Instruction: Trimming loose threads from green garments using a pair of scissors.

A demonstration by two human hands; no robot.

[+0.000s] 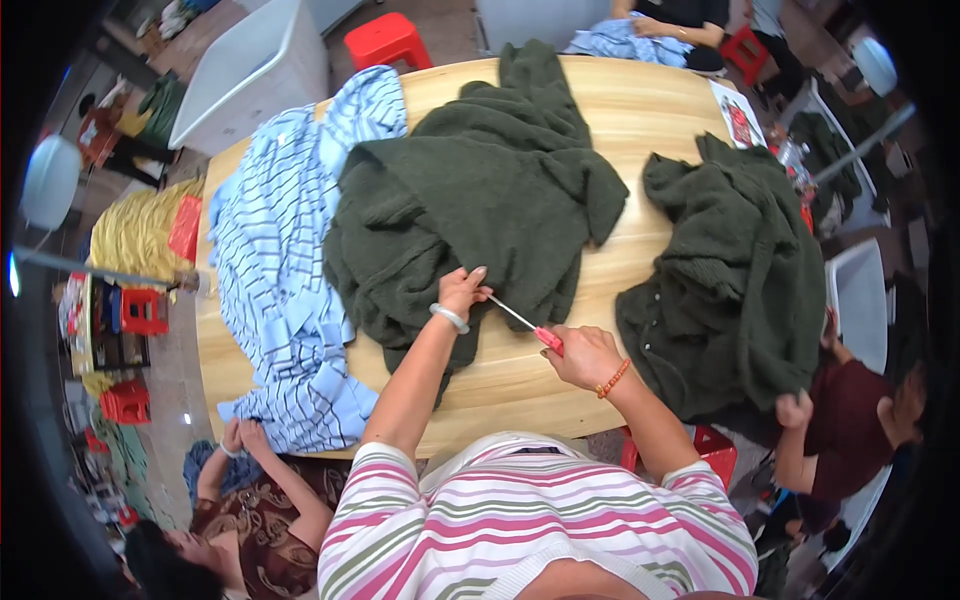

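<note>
A large dark green fuzzy garment [480, 190] lies bunched over the middle of the table. At its near edge, the fingers of my left hand [461, 292] are closed on the cloth. My right hand [588, 358] grips a red-handled tool [549, 340] with a thin metal shaft. That shaft slants up and left, and its far end meets my left fingertips. The tip is too small to make out. A white bangle circles my left wrist, and an orange bead bracelet my right.
Left of the green garment lies a blue striped one [290, 270], its near end held by a seated co-worker. Another dark green garment [725, 280] lies right, beside a co-worker in maroon. White bins [250, 80], red stools [388, 41] and lamps surround the wooden table [500, 400].
</note>
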